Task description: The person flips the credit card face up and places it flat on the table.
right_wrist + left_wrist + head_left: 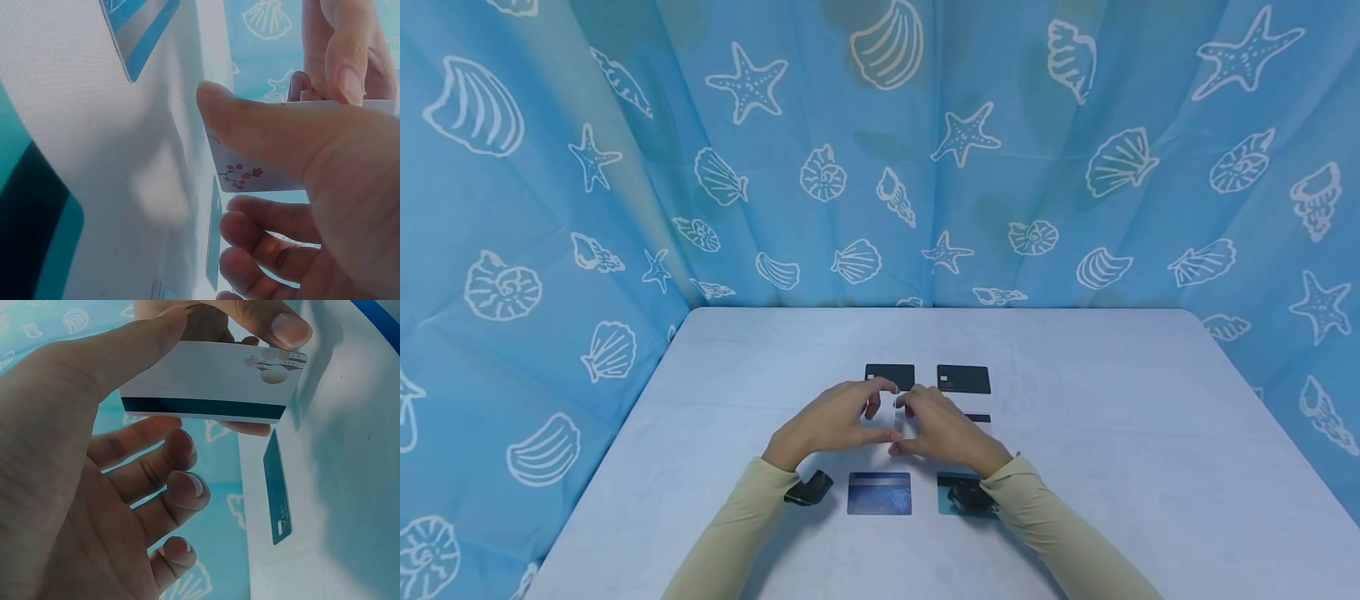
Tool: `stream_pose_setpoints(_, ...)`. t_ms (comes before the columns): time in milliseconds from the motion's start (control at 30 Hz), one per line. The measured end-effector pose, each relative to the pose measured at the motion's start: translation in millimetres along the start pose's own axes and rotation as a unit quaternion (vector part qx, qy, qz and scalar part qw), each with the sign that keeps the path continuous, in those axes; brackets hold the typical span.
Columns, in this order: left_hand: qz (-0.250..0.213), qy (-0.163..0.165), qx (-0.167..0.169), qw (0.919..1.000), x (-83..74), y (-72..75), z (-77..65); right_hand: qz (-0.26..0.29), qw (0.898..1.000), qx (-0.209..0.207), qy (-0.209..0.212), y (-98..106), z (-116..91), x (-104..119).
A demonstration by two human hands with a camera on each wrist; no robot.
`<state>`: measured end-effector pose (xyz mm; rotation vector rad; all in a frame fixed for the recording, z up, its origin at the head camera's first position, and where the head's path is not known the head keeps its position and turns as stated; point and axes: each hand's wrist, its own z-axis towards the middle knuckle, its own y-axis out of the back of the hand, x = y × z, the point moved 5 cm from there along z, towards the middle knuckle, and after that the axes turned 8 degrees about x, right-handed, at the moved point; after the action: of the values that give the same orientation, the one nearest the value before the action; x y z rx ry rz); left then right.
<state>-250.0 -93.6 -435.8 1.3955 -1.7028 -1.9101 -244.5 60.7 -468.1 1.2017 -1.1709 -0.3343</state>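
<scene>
Between both hands, over the table, is a white card (pixel 206 378), turned nearly edge-on in the head view. One face carries a black stripe and a small printed picture; red blossoms decorate its other face in the right wrist view. My left hand (pixel 842 417) pinches one end with thumb and index finger, its other fingers loosely curled below. At the opposite end, my right hand (pixel 943 429) pinches the card, thumb across the blossom face. Beyond the hands lie two black cards, one (pixel 890 375) partly covered by the left hand, the other (pixel 964 379) marked VIP.
Nearer the person lie a blue card (pixel 879 493) and a teal card (pixel 951 500), the latter partly behind the right wrist's camera (pixel 972 497). Another striped card (pixel 981 422) shows past the right hand. A blue shell-patterned curtain (pixel 820 150) surrounds the white table (pixel 1112 467).
</scene>
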Motion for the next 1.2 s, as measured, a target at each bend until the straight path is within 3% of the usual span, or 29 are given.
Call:
stream_pose_setpoints(500,0.000,-0.010,-0.002,0.9999,-0.9,2.6,-2.1,0.003,1.000,0.001,0.002,0.0,-0.6,0.5)
stream_pose_setpoints(800,-0.002,0.004,-0.012,0.9999,3.1,8.2,-3.1,0.007,1.000,-0.001,-0.014,1.8,-0.7,-0.8)
stream_pose_setpoints(1200,0.003,-0.005,-0.029,0.9996,5.0,16.1,-7.2,0.005,0.999,-0.004,-0.035,4.4,-0.5,-1.7)
